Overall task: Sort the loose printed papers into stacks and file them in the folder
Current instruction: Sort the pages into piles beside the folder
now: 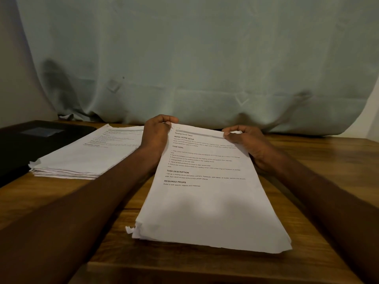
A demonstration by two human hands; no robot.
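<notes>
White printed sheets fill the centre of the head view: a thick near stack [207, 193] lies flat on the wooden worktop [320, 160], its top page carrying bold headings and lines of small text, its lower left corner ragged with curled, uneven page edges. The left hand [158, 134] sits at the stack's far left corner, fingers [170, 119] curled tight and pinching the top edge of the paper. The right hand [244, 140] is at the far right corner, its fingers bent inward and nipping the same top edge.

To the left of centre a second stack [86, 154] of printed pages rests on the worktop, its layered edges slightly splayed and showing as thin grey lines; the left forearm crosses in front of its right side. At the left edge of the frame, just beside that stack, lies a flat black folder [24, 140] with a matt cover and a dull rectangular label.

The worktop is brown wood with visible grain and a seam running across it. A pale green curtain [194, 58], softly creased, hangs across the upper frame.
</notes>
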